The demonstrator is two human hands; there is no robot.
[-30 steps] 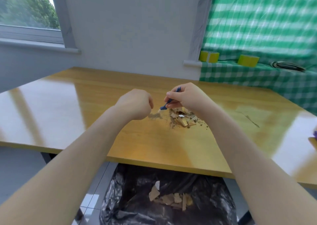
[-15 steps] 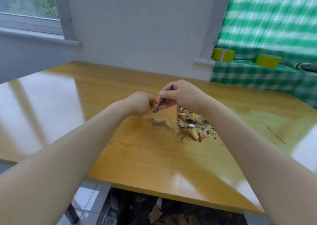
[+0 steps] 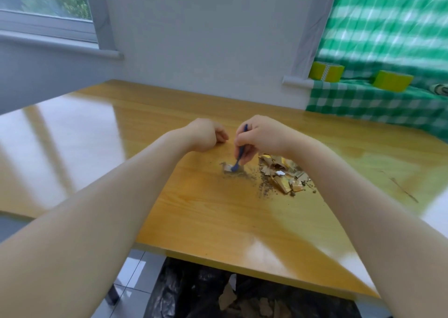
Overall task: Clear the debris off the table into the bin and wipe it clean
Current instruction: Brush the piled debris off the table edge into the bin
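nearest, below the table edge and between the two forearms, the bin (image 3: 184, 293) with its black liner holds some torn cardboard scraps (image 3: 228, 298). above it the glossy wooden table (image 3: 218, 220) runs out under both arms.

just on the near side of the right wrist, and partly tucked under it, lies the debris pile (image 3: 283, 174): brown and gold cardboard bits with dark crumbs scattered along its left edge. to the left of the pile, just in front of the right hand's knuckles, is a smear of fine dust (image 3: 238, 174) with a small pale scrap in it.

the right hand (image 3: 264, 136) pinches a small blue brush (image 3: 240, 153) between curled fingers and thumb, tip down, touching that smear. the left hand (image 3: 206, 136) sits just beside it to the left, curled into a fist with its heel on the table and nothing showing in it.

well to the right of the right arm a thin dark sliver (image 3: 403, 193) lies on the wood.

beyond the hands to the right, a green checked cloth (image 3: 375, 102) carries two yellow-green tape rolls (image 3: 326, 71). far left is a window (image 3: 43, 2).
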